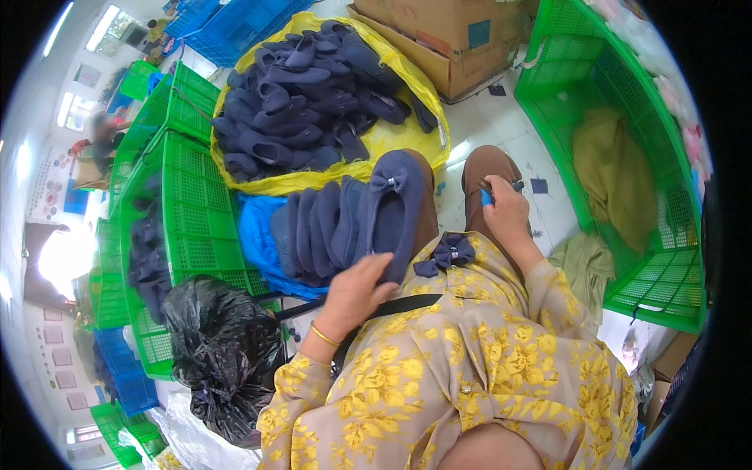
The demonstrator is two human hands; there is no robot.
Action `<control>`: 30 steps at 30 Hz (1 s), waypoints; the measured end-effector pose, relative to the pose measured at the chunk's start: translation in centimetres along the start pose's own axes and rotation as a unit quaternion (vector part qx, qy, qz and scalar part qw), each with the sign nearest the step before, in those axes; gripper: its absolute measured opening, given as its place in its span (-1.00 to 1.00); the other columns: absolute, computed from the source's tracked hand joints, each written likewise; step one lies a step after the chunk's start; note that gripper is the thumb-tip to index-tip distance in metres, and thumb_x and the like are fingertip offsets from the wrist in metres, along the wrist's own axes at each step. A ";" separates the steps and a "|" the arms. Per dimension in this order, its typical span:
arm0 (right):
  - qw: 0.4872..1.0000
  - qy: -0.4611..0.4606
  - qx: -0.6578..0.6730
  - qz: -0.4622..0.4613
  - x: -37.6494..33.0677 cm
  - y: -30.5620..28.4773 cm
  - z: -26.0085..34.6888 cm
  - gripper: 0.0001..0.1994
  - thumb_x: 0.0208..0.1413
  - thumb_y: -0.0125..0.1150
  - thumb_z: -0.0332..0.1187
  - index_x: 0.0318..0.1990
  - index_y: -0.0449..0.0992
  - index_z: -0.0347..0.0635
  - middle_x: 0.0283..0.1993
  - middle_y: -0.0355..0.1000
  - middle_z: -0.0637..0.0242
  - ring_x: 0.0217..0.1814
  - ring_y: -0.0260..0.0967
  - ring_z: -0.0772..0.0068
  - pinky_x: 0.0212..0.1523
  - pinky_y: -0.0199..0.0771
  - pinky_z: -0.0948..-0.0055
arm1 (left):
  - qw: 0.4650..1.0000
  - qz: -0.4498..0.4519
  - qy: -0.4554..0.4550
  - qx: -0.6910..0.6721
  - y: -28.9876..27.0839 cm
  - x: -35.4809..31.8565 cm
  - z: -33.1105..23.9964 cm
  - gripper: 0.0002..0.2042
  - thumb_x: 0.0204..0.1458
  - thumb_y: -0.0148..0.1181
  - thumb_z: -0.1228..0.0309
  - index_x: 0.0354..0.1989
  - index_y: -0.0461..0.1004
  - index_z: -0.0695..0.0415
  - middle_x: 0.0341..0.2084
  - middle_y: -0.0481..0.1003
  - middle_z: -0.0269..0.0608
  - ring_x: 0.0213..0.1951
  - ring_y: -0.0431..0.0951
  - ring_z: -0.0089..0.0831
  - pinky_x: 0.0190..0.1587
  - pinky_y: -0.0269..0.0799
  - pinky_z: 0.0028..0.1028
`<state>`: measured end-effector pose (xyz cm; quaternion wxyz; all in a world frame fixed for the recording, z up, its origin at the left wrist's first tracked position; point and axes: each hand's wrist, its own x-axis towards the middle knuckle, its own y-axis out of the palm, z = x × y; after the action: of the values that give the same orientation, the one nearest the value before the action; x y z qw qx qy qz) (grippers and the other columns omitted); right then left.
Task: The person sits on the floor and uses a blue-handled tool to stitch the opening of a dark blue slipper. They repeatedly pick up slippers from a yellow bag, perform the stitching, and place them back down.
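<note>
A navy slipper (401, 207) with a bow and a small shiny piece on its toe lies against my left thigh. My left hand (356, 294) is closed on its heel end, thumb apart from the fingers. Beside it, several more navy slippers (317, 227) stand in a row, pressed together. My right hand (507, 207) is closed above my right knee, with blue wrapping on a finger. A small dark object shows at its fingertips, too small to name. On my lap rests a loose navy bow (453, 252) with a shiny centre.
Ahead, a yellow sack (431, 149) holds a heap of navy slippers. Green crates (200, 207) stand at left, near a black plastic bag (223, 337). Another green crate (666, 290) with olive cloth is at right. Cardboard boxes (439, 39) stand behind. A person (103, 141) is far left.
</note>
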<state>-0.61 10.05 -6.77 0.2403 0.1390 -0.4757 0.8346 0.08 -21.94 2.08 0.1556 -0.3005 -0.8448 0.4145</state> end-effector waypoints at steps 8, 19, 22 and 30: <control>1.000 -0.020 0.009 0.006 -0.4 0.5 -0.9 -0.68 -0.01 0.10 -0.52 -0.04 0.46 -0.17 -0.08 0.50 0.07 -0.11 0.47 -0.05 -0.14 0.47 0.15 | 0.999 -0.032 0.006 -0.043 4.2 -0.8 1.5 -0.79 -0.05 0.22 0.49 -0.36 0.27 0.22 -0.38 0.32 0.09 -0.24 0.37 0.14 -0.25 0.33 -0.09; 1.000 0.006 -0.002 0.023 -0.5 -0.1 -0.3 -0.76 0.12 0.10 -0.48 -0.04 0.45 -0.22 -0.13 0.50 0.02 -0.11 0.46 -0.07 -0.15 0.44 0.16 | 0.856 -0.437 -0.180 -0.208 -8.8 -0.7 2.6 -0.83 0.00 0.25 0.50 -0.42 0.33 0.21 -0.50 0.31 -0.27 -0.59 0.41 -0.52 -0.68 0.32 -0.50; 1.000 -0.003 -0.005 0.022 -0.6 0.2 -0.7 -0.73 0.07 0.11 -0.52 -0.04 0.44 -0.22 -0.12 0.49 0.03 -0.14 0.45 -0.09 -0.17 0.44 0.13 | 0.721 -0.666 -0.184 -0.055 -18.7 -3.7 5.8 -0.57 0.00 0.30 0.46 -0.01 0.30 0.34 -0.17 0.40 0.00 -0.37 0.53 -0.35 -0.28 0.47 -0.41; 1.000 -0.002 -0.003 0.017 -0.7 0.8 -1.7 -0.70 0.04 0.11 -0.55 -0.03 0.44 -0.24 -0.07 0.48 0.01 -0.08 0.43 -0.10 -0.11 0.44 0.13 | 0.754 -0.636 -0.161 0.039 -17.6 -2.9 4.6 -0.62 0.04 0.22 0.49 0.05 0.36 0.29 -0.10 0.43 -0.08 -0.19 0.49 -0.35 -0.15 0.45 -0.43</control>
<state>-0.48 11.01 -8.55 0.2256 0.1318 -0.4812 0.8368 -6.69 -34.96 13.18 0.2567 0.3837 -0.8367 0.2946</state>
